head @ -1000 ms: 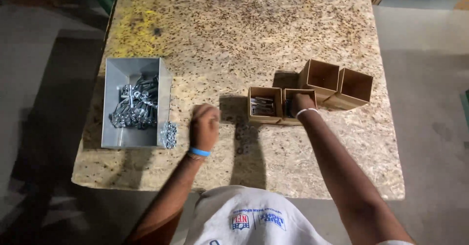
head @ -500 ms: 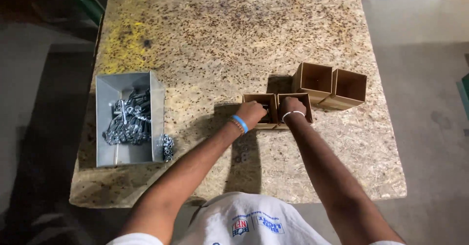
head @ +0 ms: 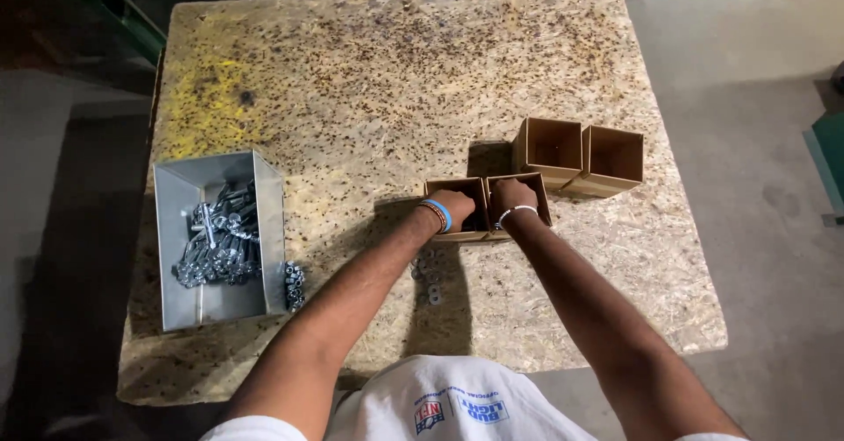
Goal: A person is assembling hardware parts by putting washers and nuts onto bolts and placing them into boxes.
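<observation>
Under both arms spreads a square chipboard table (head: 369, 80), speckled and stained yellow at the corner far from the left hand. Well out to the left of the left hand (head: 457, 210) sits a grey metal bin (head: 176, 256) heaped with shiny bolts (head: 215, 247), and a few loose nuts (head: 294, 284) lie just outside its near corner. Beyond and to the right of the right hand (head: 512, 199) stand two empty open cardboard boxes (head: 580, 155), touching each other. Both hands dip into a nearer pair of small cardboard boxes (head: 485, 208), the left hand into the left box, the right hand into the right one, which also touch. The fingers are hidden below the box walls, so I cannot tell whether either hand is spread, closed or pinching a part; the boxes' contents are likewise out of sight. Just behind the left wrist, a few small washers (head: 429, 276) lie on the table. The light boxes could tip or slide as the hands lift out, spilling parts, and a forearm could sweep the washers off the edge.
</observation>
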